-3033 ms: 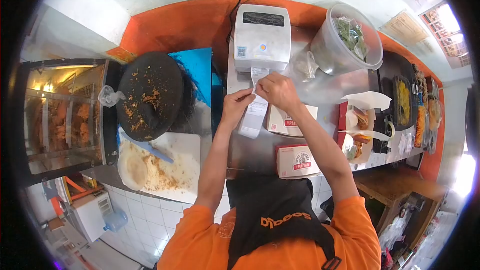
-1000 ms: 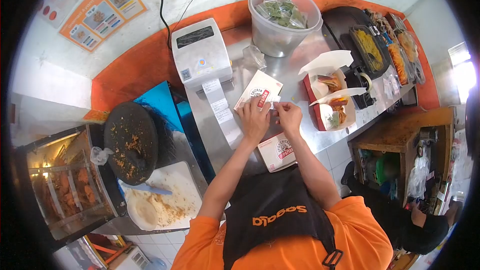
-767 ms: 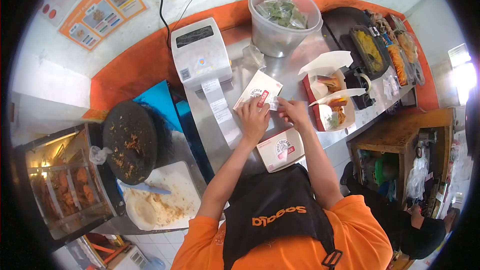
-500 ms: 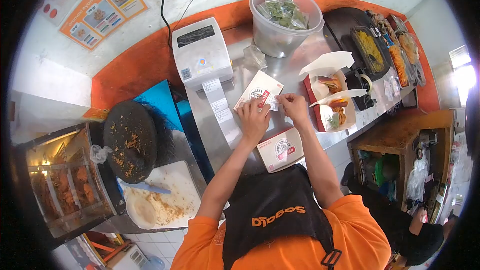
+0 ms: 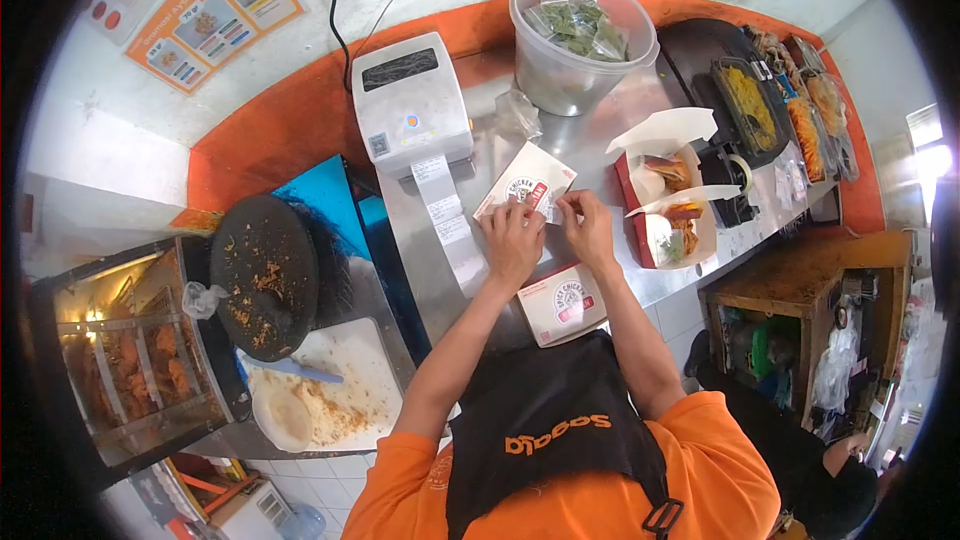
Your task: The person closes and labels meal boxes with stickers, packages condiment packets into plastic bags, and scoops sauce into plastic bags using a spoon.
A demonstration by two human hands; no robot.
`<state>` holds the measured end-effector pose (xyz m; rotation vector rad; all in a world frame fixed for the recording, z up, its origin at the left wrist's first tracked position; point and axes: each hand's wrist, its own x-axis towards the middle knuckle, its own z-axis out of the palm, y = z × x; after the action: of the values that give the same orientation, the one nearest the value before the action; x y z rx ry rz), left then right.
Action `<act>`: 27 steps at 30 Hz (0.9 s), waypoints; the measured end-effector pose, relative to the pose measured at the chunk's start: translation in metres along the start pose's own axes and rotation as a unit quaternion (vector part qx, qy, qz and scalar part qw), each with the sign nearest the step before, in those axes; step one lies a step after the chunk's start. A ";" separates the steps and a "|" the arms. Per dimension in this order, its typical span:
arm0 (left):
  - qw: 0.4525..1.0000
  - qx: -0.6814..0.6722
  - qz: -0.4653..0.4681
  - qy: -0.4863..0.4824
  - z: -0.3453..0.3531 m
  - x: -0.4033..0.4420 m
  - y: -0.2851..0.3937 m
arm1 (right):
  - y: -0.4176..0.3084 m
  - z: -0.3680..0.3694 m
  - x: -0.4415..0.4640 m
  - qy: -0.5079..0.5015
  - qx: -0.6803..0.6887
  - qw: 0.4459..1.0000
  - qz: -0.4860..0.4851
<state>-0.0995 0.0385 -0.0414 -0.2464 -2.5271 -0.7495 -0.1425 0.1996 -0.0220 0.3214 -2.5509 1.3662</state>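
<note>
My left hand point(image 5: 513, 240) lies with spread fingers on the lower edge of a closed white and red box point(image 5: 521, 180). My right hand point(image 5: 588, 225) is at the box's right side, its fingers pinched on the edge of a small white paper slip point(image 5: 549, 205) that lies over the box's top. A second closed box point(image 5: 563, 306) sits nearer my body, below both hands. From the white printer point(image 5: 412, 105), a long printed paper strip point(image 5: 449, 225) hangs down onto the metal counter, left of my left hand.
Two open food boxes point(image 5: 668, 202) stand to the right, near a tape dispenser point(image 5: 733, 187). Behind is a clear bucket point(image 5: 580, 45) of bagged leaves. A stone mortar point(image 5: 264, 278) and a cutting board point(image 5: 350, 380) are at the left. A co-worker in black point(image 5: 800, 455) is at the lower right.
Since three seconds ago, my hands have gone from the printer's paper to the box, and the view has turned. Lately the slip has come to lie lower on the box.
</note>
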 end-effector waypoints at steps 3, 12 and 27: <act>1.000 0.000 0.003 0.003 0.000 0.000 0.000 | -0.003 0.002 -0.001 0.009 0.028 0.999 0.015; 1.000 0.000 0.013 0.000 0.001 0.001 -0.001 | -0.023 -0.002 0.017 -0.013 0.000 0.980 0.196; 1.000 0.012 0.016 0.000 0.003 0.000 -0.001 | -0.042 -0.006 0.009 0.004 0.021 0.978 0.206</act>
<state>-0.1006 0.0391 -0.0439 -0.2774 -2.5244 -0.7070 -0.1376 0.1811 0.0172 -0.2205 -2.6842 1.5494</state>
